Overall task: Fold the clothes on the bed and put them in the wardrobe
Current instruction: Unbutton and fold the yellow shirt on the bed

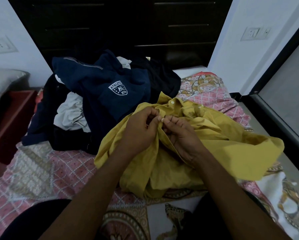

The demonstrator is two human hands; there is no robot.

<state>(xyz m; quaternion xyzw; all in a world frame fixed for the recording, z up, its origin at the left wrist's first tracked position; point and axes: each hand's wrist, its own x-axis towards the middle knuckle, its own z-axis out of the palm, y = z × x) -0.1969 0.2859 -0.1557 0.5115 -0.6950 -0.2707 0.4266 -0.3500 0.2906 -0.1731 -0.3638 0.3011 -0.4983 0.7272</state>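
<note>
Yellow shirt [205, 153] lies crumpled on bed [41, 170], beside dark clothes pile [102, 94]. Its button edge is pinched by left hand [140, 129] and right hand [183, 135] fingers; buttoning judged underway. Next: flattening required before folding.

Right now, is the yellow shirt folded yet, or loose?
Not folded. The yellow shirt lies crumpled on the bed, and the left hand and right hand pinch its front edge.
</note>
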